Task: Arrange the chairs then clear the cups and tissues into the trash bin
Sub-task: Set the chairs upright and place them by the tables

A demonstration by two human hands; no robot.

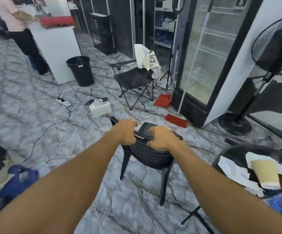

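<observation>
A black plastic chair (147,156) stands in front of me on the marble floor, its back towards me. My left hand (125,132) and my right hand (161,138) both grip the top of its backrest. A black folding chair (133,78) with a white cloth (147,59) draped over its back stands farther off. A black trash bin (80,70) sits beyond it to the left, next to a white counter (55,48). At the right a round black table (229,154) holds a paper cup (265,173) lying on its side among white tissues (235,173).
Cables and a power strip (62,101) sprawl over the floor at left, beside a white box (100,108). A red dustpan (163,100) and broom (176,118) lean by the glass-door fridge (209,53). A standing fan (272,48) is at the right. A person (18,31) stands at the counter.
</observation>
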